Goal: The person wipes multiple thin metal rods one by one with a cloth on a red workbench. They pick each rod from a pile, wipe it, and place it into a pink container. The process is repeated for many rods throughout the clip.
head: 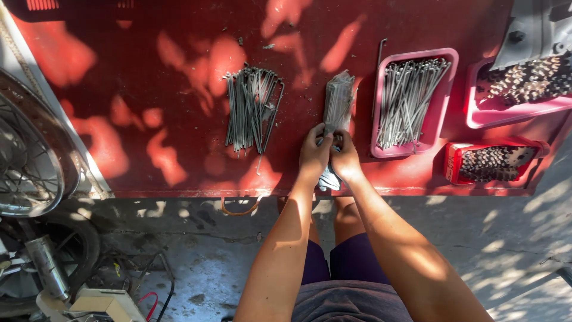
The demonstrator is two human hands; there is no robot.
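At centre, on a red bench (pixel 149 89), the left hand (pixel 314 154) and right hand (pixel 345 158) both pinch a clear plastic packet of spokes (pixel 338 104). At nine o'clock lies a loose spoke bundle (pixel 250 107); at three o'clock, a pink tray (pixel 444 56) holding more spokes.

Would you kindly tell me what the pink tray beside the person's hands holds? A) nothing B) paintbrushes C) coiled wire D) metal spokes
D: the pink tray is filled with a heap of thin metal spokes, lying to the right of both hands.
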